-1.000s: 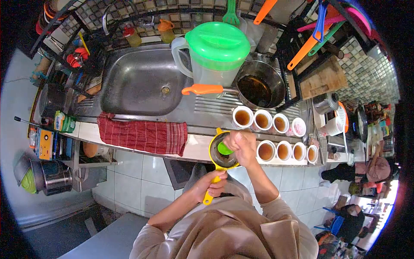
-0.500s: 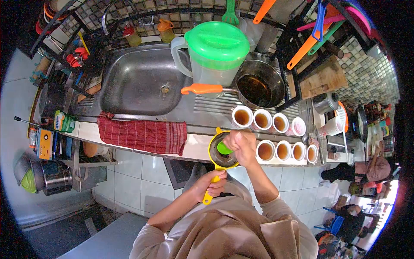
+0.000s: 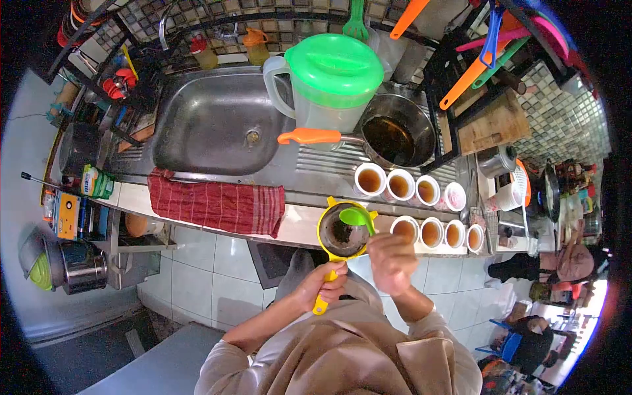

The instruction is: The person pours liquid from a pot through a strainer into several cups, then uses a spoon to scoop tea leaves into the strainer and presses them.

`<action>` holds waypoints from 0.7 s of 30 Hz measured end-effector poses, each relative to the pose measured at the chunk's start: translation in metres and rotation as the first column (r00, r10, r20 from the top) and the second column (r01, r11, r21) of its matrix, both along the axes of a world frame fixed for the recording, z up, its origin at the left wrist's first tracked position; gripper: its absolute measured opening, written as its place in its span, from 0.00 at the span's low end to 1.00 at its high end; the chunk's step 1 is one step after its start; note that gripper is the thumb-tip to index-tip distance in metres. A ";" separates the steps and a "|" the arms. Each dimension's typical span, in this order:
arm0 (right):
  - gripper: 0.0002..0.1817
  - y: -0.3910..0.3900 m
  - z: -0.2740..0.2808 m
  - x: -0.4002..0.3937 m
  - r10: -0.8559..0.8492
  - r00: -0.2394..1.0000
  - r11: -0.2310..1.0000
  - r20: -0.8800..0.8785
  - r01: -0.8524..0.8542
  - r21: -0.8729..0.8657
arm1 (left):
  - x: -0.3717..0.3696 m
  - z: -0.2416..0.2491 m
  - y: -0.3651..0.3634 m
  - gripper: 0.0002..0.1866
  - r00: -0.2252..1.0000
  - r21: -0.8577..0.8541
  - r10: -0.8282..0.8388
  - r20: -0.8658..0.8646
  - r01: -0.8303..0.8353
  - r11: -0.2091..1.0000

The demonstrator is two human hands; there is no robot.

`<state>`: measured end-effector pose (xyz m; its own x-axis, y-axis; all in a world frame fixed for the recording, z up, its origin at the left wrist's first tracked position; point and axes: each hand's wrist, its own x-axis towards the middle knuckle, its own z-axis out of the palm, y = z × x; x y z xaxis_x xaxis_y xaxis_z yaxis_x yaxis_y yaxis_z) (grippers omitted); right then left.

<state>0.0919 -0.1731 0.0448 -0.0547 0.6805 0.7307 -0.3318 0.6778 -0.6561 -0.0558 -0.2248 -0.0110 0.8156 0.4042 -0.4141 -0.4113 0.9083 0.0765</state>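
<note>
My left hand (image 3: 320, 286) is closed around the handle of a yellow strainer (image 3: 323, 224). Dark wet residue, perhaps tea leaves, lies in its mesh. The strainer is at the counter's front edge; whether anything is under it is hidden. My right hand (image 3: 393, 262) grips a green spoon (image 3: 356, 216), whose bowl is over the right part of the mesh. Just right of the strainer stand white cups of brown liquid in two rows, such as a front cup (image 3: 405, 229) and a back cup (image 3: 370, 180). One back-row cup (image 3: 455, 196) looks pinkish inside.
A pitcher with a green lid (image 3: 334, 64) stands behind a pot (image 3: 397, 131) of dark liquid, whose orange handle points left. Left are a steel sink (image 3: 217, 125) and a red cloth (image 3: 217, 203) over the counter edge. Utensils hang above. Another person (image 3: 573, 263) is at far right.
My right hand has drawn back toward my body and right, lifting the spoon from the mesh so more of it shows. The left hand holds the strainer almost in the same place.
</note>
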 end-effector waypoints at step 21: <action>0.11 -0.003 -0.021 -0.012 0.054 0.917 0.875 0.395 -0.234 0.424 | 0.013 -0.005 -0.012 0.12 0.971 -0.020 0.218 0.095 -0.217 0.976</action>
